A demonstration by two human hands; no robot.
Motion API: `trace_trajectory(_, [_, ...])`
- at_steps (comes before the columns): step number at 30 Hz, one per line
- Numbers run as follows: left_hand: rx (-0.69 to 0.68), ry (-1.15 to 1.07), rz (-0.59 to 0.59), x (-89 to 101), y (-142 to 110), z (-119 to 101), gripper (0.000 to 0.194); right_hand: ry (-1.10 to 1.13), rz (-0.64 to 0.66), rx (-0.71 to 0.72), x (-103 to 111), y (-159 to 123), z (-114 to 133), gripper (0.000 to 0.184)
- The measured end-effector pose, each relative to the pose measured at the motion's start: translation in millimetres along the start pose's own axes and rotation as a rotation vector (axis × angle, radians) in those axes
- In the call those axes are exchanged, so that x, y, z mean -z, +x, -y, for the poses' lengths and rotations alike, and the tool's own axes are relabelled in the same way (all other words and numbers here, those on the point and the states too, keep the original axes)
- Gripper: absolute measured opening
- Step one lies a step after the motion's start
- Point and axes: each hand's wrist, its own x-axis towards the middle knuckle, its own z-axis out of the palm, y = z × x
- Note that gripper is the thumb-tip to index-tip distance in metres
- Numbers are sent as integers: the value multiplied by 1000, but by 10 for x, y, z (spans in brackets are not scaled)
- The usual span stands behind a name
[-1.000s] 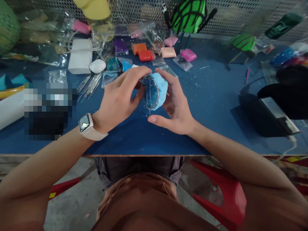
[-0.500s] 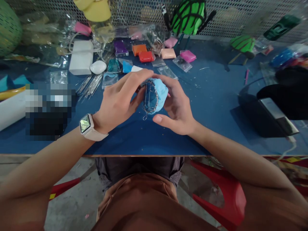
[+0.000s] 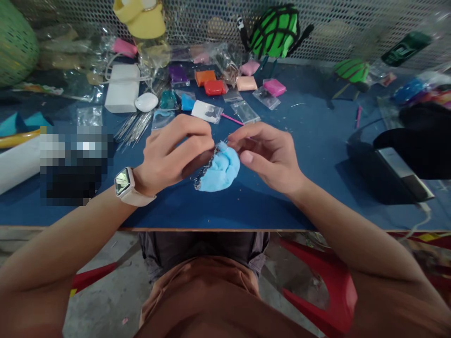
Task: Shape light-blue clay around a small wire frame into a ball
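Lowered toward the blue table's [image 3: 176,213] front edge and turned since the earlier frame, the light-blue clay-covered wire form [image 3: 221,172] showed its clay instead of its hollow. It hung between both hands: the left hand [image 3: 176,150], half closed, held its wire rim by the fingertips; the right hand [image 3: 269,157], half open, touched its top, whether gripping I could not tell. Beyond, a white packet [image 3: 204,111] and pink stick [image 3: 231,119] lay uncovered, metal wires [image 3: 136,126] to the left. Clay packs [image 3: 215,87] lay nearer the far edge, before a green black-striped figure [image 3: 276,33].
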Motion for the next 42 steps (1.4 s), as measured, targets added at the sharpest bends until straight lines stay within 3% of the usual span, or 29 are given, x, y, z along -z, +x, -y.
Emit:
trace_trajectory(2, [-130,87,-21,66,-12,136,33,3,44,32,13,-1,17,27])
trace_trajectory(4, [-387,186,-85,102,-8,234,9,-21,79,61,45,-1,21,35])
trace_trajectory(5, [-423,188,-102,101,-1,257,7,-43,92,86,67,1,20,41])
trace_trajectory(8, [-343,55,-154,35,31,238,11,-148,101,149,145,22,26,48])
trace_trajectory(11, [-290,-75,-198,-61,64,181,14,-201,134,44,200,53,39,36])
trace_trajectory(15, [-243,-133,-224,-110,92,167,16,38,290,-99,176,53,-42,28])
trace_trajectory(22, [-194,-211,-158,-87,105,247,22,270,154,-87,84,-3,-274,23])
trace_trajectory(25, [-206,-249,-128,-89,118,308,21,255,142,-82,112,16,-228,21])
trace_trajectory(28, [-230,-318,-36,-69,129,314,6,166,125,-101,158,37,-114,27])
trace_trajectory(31, [-12,-485,109,-30,132,260,10,30,110,-100,195,48,7,30])
trace_trajectory(35, [326,-686,231,-4,146,234,21,-140,98,37,229,60,92,23])
trace_trajectory(38, [445,-749,277,-5,164,272,30,-276,66,129,255,66,100,16])
trace_trajectory(42, [534,-755,329,-7,165,318,25,-415,48,164,284,63,83,10])
